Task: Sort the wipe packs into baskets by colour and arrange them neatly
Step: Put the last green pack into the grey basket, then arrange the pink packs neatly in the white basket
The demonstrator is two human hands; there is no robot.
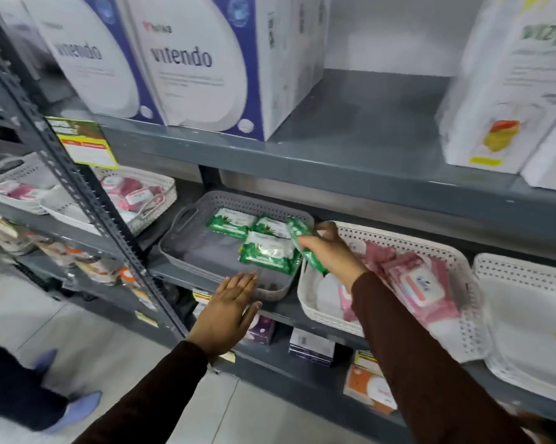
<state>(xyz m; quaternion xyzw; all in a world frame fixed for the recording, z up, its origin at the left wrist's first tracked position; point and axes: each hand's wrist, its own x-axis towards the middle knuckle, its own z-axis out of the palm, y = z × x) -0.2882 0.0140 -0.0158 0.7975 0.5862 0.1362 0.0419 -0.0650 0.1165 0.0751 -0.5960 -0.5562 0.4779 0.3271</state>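
Gripping green wipe pack (304, 248), glossy, edge-on

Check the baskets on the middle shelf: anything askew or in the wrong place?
No colour mix-up shows. The grey basket holds only green packs, bunched at its right end, overlapping, left half bare. The right hand holds one more green pack edge-up over the rim. Pink packs in the white basket lie heaped and tilted.

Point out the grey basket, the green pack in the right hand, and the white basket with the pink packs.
grey basket (183, 219): head view, on its left handle.
green pack (297, 231): head view, upper end above the fingers of the right hand (329, 251).
white basket (408, 241): head view, on its perforated back rim.
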